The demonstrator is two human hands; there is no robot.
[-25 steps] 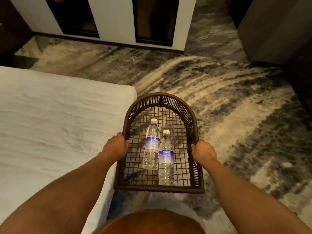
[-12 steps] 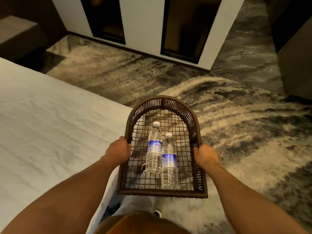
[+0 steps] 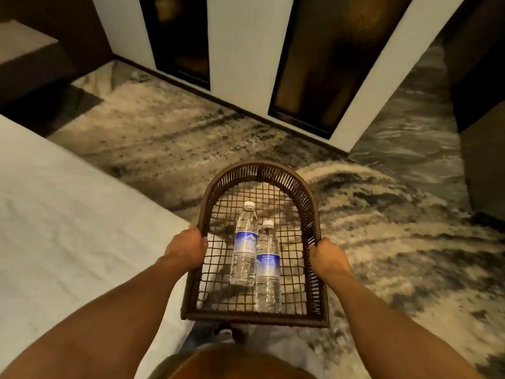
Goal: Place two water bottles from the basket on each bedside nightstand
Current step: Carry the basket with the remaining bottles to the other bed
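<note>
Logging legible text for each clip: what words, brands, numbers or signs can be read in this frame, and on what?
No text here can be read.
Left bottle: blue label with a white mountain-like mark; any wording is too blurred to read.
Right bottle: blue label with lines of small white print, too small to read.
Basket, bed, carpet: no text seen.
</note>
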